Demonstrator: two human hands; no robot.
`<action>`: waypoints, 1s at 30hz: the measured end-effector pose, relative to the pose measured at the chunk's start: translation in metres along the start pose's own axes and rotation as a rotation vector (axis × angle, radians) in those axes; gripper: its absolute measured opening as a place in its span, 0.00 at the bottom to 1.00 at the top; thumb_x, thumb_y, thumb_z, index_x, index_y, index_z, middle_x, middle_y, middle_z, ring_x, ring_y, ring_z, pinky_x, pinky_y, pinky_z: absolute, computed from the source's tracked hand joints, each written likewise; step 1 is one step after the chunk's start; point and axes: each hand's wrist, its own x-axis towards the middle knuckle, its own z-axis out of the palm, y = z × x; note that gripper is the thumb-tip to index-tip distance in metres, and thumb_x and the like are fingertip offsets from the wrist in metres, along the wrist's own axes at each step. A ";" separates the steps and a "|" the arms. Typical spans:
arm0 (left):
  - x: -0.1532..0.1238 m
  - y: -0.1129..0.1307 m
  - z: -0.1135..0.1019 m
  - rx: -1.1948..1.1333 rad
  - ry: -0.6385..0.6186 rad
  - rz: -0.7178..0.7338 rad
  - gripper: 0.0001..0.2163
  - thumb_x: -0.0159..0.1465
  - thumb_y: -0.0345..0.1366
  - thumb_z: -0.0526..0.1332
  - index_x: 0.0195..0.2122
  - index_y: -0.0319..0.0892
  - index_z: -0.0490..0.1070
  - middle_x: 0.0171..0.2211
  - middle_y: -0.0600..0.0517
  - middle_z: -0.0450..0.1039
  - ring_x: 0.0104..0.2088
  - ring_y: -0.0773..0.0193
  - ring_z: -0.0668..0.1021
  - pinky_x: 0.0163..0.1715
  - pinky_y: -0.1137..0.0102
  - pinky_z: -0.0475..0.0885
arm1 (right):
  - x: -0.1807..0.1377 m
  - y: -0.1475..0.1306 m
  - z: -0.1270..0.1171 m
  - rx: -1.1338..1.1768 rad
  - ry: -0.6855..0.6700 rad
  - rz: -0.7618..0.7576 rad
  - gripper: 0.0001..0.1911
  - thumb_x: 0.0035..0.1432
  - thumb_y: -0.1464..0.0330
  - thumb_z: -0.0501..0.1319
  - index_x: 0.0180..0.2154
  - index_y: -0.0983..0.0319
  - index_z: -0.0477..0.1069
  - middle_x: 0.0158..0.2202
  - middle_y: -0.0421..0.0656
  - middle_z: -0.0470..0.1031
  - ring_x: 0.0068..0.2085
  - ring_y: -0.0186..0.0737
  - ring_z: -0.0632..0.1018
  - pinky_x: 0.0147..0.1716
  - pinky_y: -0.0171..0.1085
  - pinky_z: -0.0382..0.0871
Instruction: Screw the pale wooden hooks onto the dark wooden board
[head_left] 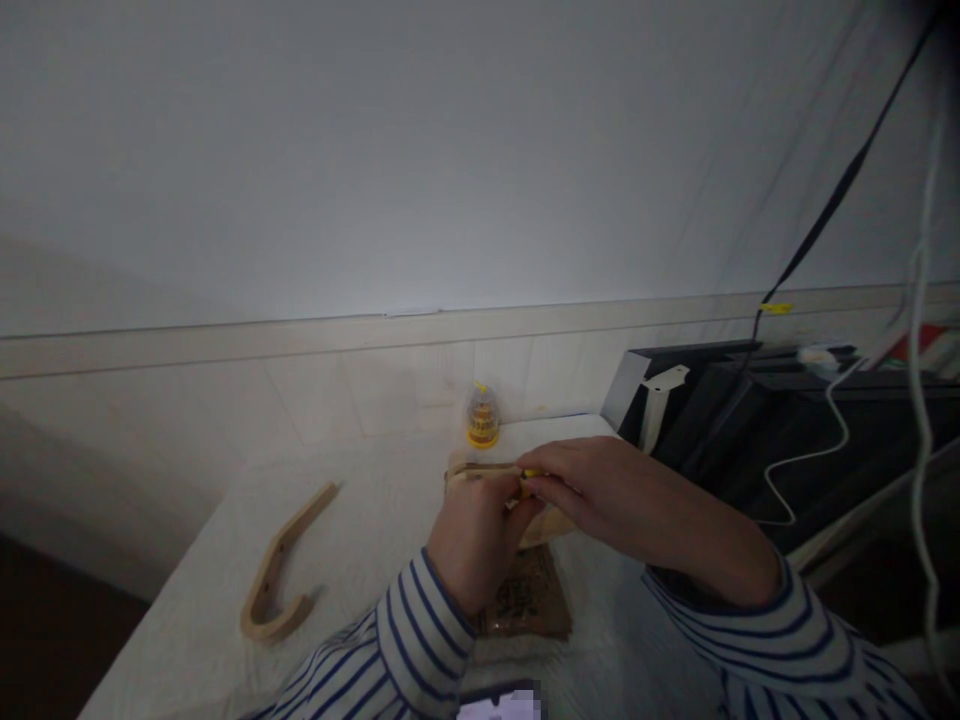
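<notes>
My left hand (474,535) is closed around a pale wooden piece (480,468), whose far end shows past my knuckles. At its right end, my right hand (592,490) pinches a small yellow-and-black tool (531,474) that looks like a screwdriver handle. My fingers hide its tip and where it meets the wood. Left of my hands, a J-shaped wooden hook (262,590) with small dark holes lies on the white-covered table (375,560). Below my hands is a brown printed packet (529,600), partly covered by my left wrist.
A clear domed case with a yellow base (483,418) stands near the wall. Large dark panels (690,420) lean at the right, with a white cable (919,380) hanging in front. A phone-like screen (499,703) is at the table's near edge.
</notes>
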 end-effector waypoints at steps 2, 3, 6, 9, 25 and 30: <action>0.000 -0.001 0.000 -0.022 0.000 0.024 0.07 0.61 0.33 0.57 0.33 0.41 0.76 0.33 0.49 0.78 0.35 0.61 0.78 0.34 0.70 0.70 | 0.000 0.000 0.000 -0.004 0.001 0.000 0.11 0.61 0.72 0.51 0.36 0.62 0.73 0.33 0.45 0.76 0.35 0.40 0.76 0.35 0.37 0.66; 0.000 -0.001 0.000 -0.032 -0.002 0.039 0.07 0.61 0.33 0.57 0.33 0.41 0.75 0.33 0.49 0.78 0.35 0.61 0.78 0.34 0.71 0.70 | 0.000 0.000 0.000 -0.007 0.005 -0.003 0.11 0.61 0.71 0.51 0.36 0.62 0.73 0.33 0.45 0.76 0.35 0.40 0.76 0.35 0.37 0.66; -0.001 -0.001 -0.001 -0.034 -0.013 0.064 0.08 0.62 0.34 0.57 0.32 0.40 0.75 0.32 0.50 0.78 0.34 0.62 0.78 0.33 0.72 0.69 | 0.000 0.000 0.001 -0.007 0.021 -0.009 0.11 0.62 0.71 0.51 0.36 0.62 0.73 0.32 0.45 0.76 0.34 0.40 0.76 0.34 0.37 0.66; 0.000 0.000 -0.002 -0.036 -0.018 0.071 0.08 0.62 0.33 0.56 0.33 0.40 0.74 0.32 0.50 0.78 0.34 0.62 0.78 0.32 0.72 0.69 | 0.000 0.001 0.002 -0.006 0.015 -0.002 0.11 0.62 0.70 0.51 0.36 0.62 0.73 0.32 0.45 0.76 0.34 0.40 0.76 0.35 0.37 0.66; -0.001 0.004 0.003 -0.083 0.084 -0.045 0.06 0.60 0.32 0.59 0.37 0.41 0.75 0.31 0.50 0.79 0.31 0.62 0.79 0.31 0.72 0.70 | 0.001 0.004 0.005 -0.036 0.017 0.010 0.11 0.62 0.68 0.51 0.34 0.62 0.71 0.31 0.44 0.75 0.34 0.40 0.75 0.34 0.37 0.65; -0.002 0.002 0.004 -0.039 0.094 -0.045 0.06 0.61 0.33 0.59 0.34 0.41 0.76 0.30 0.50 0.79 0.31 0.61 0.79 0.30 0.71 0.70 | -0.001 0.005 0.004 -0.047 0.059 -0.008 0.12 0.61 0.67 0.53 0.43 0.63 0.70 0.36 0.47 0.75 0.38 0.43 0.75 0.38 0.39 0.66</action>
